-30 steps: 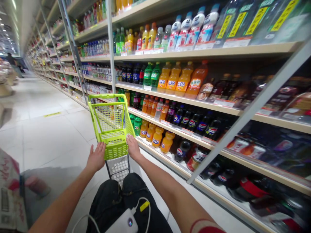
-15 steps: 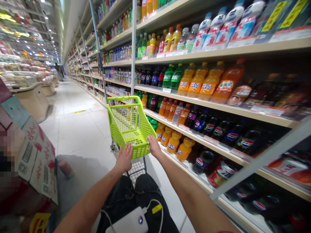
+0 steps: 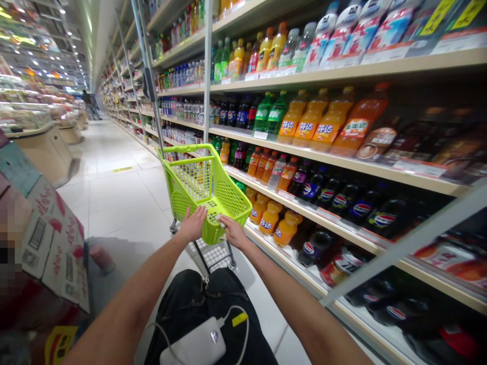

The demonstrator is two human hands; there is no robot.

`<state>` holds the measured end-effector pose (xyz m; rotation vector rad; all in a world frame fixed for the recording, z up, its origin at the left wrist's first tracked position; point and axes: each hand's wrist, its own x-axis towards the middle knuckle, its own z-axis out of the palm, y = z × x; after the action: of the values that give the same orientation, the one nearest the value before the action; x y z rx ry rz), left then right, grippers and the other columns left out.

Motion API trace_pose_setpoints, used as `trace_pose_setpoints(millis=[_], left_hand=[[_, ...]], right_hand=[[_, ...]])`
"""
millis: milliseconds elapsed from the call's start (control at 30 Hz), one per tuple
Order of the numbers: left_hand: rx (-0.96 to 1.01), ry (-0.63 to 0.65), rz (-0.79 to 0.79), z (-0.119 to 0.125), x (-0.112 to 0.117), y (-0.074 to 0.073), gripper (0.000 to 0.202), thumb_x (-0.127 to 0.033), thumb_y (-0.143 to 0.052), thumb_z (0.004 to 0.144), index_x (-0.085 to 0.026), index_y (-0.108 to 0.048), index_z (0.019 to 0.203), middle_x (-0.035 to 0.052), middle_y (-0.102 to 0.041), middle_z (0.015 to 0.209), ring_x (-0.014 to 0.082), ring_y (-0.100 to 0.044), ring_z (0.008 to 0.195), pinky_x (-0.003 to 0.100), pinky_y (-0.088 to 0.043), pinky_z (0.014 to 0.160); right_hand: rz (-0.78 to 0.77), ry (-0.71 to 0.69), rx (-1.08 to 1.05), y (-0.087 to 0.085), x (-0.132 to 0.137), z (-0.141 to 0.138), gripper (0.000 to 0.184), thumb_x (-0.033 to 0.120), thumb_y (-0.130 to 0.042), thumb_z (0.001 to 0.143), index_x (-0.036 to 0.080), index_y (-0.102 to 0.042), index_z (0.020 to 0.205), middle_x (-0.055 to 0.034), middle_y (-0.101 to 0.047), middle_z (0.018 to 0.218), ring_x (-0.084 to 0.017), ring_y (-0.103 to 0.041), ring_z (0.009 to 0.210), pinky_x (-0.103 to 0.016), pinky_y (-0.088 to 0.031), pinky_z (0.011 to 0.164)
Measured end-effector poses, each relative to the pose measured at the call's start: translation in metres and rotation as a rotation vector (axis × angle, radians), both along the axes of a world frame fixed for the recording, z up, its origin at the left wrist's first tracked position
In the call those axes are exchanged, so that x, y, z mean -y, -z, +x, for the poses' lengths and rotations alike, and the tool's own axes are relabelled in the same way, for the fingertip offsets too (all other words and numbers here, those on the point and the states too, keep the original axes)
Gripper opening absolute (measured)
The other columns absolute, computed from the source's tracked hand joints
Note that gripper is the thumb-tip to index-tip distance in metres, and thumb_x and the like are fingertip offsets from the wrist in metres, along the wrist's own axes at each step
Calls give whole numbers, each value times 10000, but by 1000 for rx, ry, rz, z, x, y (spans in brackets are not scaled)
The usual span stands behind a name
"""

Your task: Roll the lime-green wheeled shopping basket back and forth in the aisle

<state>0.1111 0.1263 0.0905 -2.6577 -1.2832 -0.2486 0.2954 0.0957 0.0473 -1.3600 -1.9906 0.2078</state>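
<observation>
A small lime-green shopping cart (image 3: 198, 175) stands in the aisle just ahead of me, its basket empty. My left hand (image 3: 193, 224) rests on the near rim of the basket with fingers stretched out and slightly spread. My right hand (image 3: 231, 230) lies on the same near edge, a little to the right, its fingers curled over the rim. Both forearms reach forward from the bottom of the view. A white power bank (image 3: 194, 347) with a cable sits on my dark trousers.
Long drink shelves (image 3: 342, 162) with orange, green and dark cola bottles run along the right. Stacked cardboard boxes (image 3: 49, 243) stand at the left. The tiled aisle (image 3: 114, 197) stretches ahead, with a person (image 3: 88, 104) far down it.
The cart has turned so its near end swings right toward the shelves. Both hands have moved closer together on the basket's near edge. The view has shifted slightly left.
</observation>
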Motion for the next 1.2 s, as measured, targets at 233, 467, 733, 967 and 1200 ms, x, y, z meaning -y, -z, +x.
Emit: trace_pose_setpoints(millis=[233, 467, 733, 967, 1200], left_hand=[[-20, 40, 15, 5, -7, 0, 555, -517, -470, 791, -170, -439, 1222, 92, -464, 1309, 234, -329, 1267, 480, -164, 1079], [-17, 60, -23, 22, 14, 2, 642, -610, -318, 795, -124, -454, 1192, 141, -466, 1294, 265, -307, 1282, 529, -157, 1065], [-29, 63, -18, 31, 37, -3, 667, -599, -389, 768, -116, -428, 1227, 149, -460, 1292, 281, -307, 1270, 511, -182, 1047], [-51, 198, 8, 35, 33, -1, 635, -528, -472, 746, -135, -410, 1241, 126, -481, 1279, 252, -380, 1214, 470, -252, 1022], [-128, 17, -29, -8, -1, -10, 631, -170, -455, 753, -162, -256, 1352, 79, -249, 1458, 199, -226, 1328, 492, -129, 1081]], right_hand=[[77, 37, -4, 13, 8, 13, 544, 25, -379, 679, 172, -562, 1170, -101, -549, 1212, -207, -468, 1172, -425, -375, 1006], [111, 77, 39, 43, 2, 48, 511, 62, -367, 708, 146, -551, 1177, -108, -523, 1247, -213, -438, 1208, -431, -348, 1030], [30, 131, 119, 38, 3, 78, 524, 83, -360, 689, 129, -561, 1170, -101, -530, 1247, -205, -420, 1228, -412, -337, 1045], [-5, 145, 125, 34, 5, 107, 523, 97, -364, 665, 119, -584, 1139, -113, -550, 1222, -215, -445, 1208, -424, -342, 1037], [-26, 347, -1, 25, 7, 119, 445, 171, -362, 721, 115, -624, 1076, -115, -598, 1145, -227, -524, 1121, -397, -400, 994]])
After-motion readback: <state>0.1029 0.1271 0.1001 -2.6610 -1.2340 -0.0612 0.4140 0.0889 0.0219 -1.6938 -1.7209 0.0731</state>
